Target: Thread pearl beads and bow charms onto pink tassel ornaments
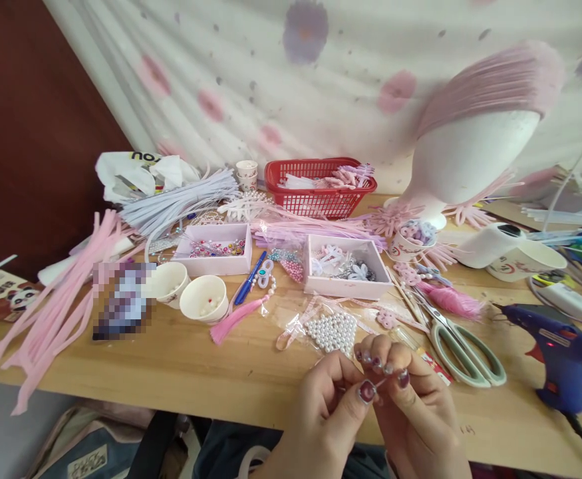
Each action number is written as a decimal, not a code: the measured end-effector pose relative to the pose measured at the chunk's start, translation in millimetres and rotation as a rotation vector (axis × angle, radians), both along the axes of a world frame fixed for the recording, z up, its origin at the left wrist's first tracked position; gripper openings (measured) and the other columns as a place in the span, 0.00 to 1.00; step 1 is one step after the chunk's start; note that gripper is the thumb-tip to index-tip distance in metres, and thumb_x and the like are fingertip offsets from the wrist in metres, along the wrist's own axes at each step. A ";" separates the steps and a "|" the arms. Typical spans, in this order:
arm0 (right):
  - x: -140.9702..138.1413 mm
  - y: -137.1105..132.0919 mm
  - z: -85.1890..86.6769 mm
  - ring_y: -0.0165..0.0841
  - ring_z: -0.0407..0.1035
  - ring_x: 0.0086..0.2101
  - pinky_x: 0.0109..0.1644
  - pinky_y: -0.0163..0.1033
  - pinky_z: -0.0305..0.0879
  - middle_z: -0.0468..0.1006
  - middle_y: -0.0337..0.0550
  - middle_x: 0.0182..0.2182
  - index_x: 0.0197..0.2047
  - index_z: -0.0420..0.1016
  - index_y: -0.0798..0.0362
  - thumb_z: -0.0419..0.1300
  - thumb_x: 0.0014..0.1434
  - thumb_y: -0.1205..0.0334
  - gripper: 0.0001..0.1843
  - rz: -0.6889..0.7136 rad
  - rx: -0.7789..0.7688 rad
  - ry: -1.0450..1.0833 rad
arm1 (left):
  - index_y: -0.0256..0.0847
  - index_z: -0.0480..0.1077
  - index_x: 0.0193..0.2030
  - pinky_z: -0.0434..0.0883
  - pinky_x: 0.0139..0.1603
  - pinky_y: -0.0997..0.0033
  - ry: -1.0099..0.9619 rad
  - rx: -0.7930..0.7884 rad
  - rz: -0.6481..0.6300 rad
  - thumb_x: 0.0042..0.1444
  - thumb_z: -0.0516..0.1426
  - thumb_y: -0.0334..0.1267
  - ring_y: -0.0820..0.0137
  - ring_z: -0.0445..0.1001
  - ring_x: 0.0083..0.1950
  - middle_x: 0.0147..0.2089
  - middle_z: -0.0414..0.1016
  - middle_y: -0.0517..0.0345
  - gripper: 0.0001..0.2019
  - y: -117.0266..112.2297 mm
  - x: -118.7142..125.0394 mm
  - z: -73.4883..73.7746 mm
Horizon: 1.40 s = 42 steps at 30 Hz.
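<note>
My left hand (328, 406) and my right hand (413, 406) meet at the table's front edge, fingertips pressed together. Between them they pinch a tiny thin piece (384, 379), too small to name. Both hands are closed in a pinch. Just beyond the fingers lies a heart-shaped patch of white pearls (333, 332). Green-handled scissors (457, 346) lie right of my right hand.
On the wooden table (195, 372): pink pipe cleaners (56, 306) at left, two paper cups (203, 298), two white trays of beads (343, 266), a red basket (320, 185), a foam head with pink strands (470, 153), a blue glue gun (555, 352) at right.
</note>
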State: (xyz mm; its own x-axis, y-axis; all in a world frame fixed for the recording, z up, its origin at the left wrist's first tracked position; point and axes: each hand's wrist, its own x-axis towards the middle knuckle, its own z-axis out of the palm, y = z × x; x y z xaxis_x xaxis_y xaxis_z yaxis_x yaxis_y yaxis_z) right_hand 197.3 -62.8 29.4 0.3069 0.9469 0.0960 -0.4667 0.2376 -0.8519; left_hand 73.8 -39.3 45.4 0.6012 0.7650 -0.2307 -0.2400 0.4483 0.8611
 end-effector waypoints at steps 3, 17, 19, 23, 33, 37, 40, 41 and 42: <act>7.1 2.2 4.5 0.34 0.64 0.33 0.37 0.39 0.66 0.68 0.39 0.28 0.29 0.77 0.49 0.70 0.59 0.56 0.10 0.016 0.022 0.064 | 0.40 0.64 0.34 0.44 0.21 0.72 -0.012 -0.020 0.005 0.55 0.61 0.63 0.81 0.47 0.18 0.20 0.53 0.72 0.25 -0.7 -1.7 -1.3; 12.2 1.9 6.3 0.34 0.64 0.25 0.34 0.43 0.69 0.67 0.38 0.18 0.21 0.77 0.48 0.66 0.62 0.56 0.17 -0.167 0.028 -0.040 | 0.40 0.63 0.34 0.44 0.15 0.80 -0.201 -0.130 0.171 0.52 0.65 0.61 0.86 0.45 0.15 0.20 0.54 0.74 0.25 3.5 -1.6 -11.5; 13.5 -1.8 -3.5 0.39 0.74 0.34 0.41 0.45 0.73 0.81 0.45 0.29 0.28 0.84 0.48 0.71 0.58 0.56 0.08 -0.202 -0.012 -0.249 | 0.40 0.65 0.35 0.43 0.14 0.79 -0.219 -0.108 0.184 0.52 0.65 0.60 0.86 0.44 0.14 0.19 0.54 0.74 0.25 2.4 -1.8 -9.8; 18.0 -6.8 -19.4 0.42 0.80 0.39 0.45 0.44 0.78 0.87 0.44 0.36 0.27 0.86 0.44 0.75 0.52 0.62 0.05 -0.177 -0.003 -0.301 | 0.39 0.69 0.40 0.43 0.15 0.79 -0.195 -0.100 0.174 0.49 0.67 0.60 0.86 0.42 0.14 0.19 0.54 0.75 0.26 1.7 -3.3 -5.8; 10.9 12.2 -6.2 0.33 0.74 0.21 0.27 0.35 0.73 0.80 0.38 0.18 0.27 0.81 0.49 0.82 0.37 0.59 0.16 -0.247 -0.143 -0.094 | 0.35 0.74 0.33 0.45 0.15 0.84 -0.292 -0.238 0.321 0.48 0.70 0.53 0.85 0.43 0.17 0.20 0.55 0.72 0.21 21.1 -9.6 0.6; 14.9 15.5 -4.2 0.26 0.61 0.19 0.27 0.33 0.64 0.66 0.30 0.14 0.32 0.81 0.50 0.77 0.48 0.54 0.13 -0.217 -0.093 0.007 | 0.35 0.75 0.31 0.64 0.24 0.83 -0.317 -0.235 0.528 0.51 0.69 0.37 0.81 0.64 0.23 0.25 0.69 0.63 0.09 47.9 -26.5 5.1; 18.5 15.9 -5.8 0.26 0.60 0.20 0.32 0.35 0.68 0.65 0.29 0.15 0.44 0.84 0.48 0.74 0.53 0.55 0.15 -0.197 -0.078 0.059 | 0.37 0.76 0.31 0.75 0.41 0.73 -0.367 -0.260 0.652 0.58 0.62 0.30 0.71 0.77 0.38 0.35 0.78 0.54 0.05 63.2 -37.9 8.7; 19.1 15.6 -6.4 0.27 0.65 0.22 0.34 0.37 0.71 0.70 0.32 0.17 0.47 0.84 0.48 0.75 0.53 0.55 0.18 -0.178 -0.086 0.056 | 0.37 0.76 0.31 0.75 0.45 0.71 -0.379 -0.265 0.666 0.59 0.60 0.29 0.70 0.78 0.41 0.37 0.79 0.53 0.06 65.4 -39.8 9.6; 19.2 15.0 -6.8 0.29 0.70 0.25 0.35 0.38 0.73 0.77 0.36 0.21 0.49 0.84 0.47 0.75 0.52 0.55 0.20 -0.148 -0.107 0.047 | 0.38 0.76 0.31 0.75 0.47 0.69 -0.387 -0.270 0.670 0.60 0.59 0.29 0.68 0.79 0.42 0.39 0.80 0.52 0.08 66.2 -40.5 10.0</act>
State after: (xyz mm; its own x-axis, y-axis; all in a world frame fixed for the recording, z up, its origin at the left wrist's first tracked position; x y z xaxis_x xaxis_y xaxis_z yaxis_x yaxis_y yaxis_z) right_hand 216.5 -47.7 22.6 0.4458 0.8949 -0.0206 -0.4730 0.2160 -0.8542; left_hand 33.3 26.9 55.4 0.1110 0.9380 -0.3285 -0.7884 0.2843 0.5455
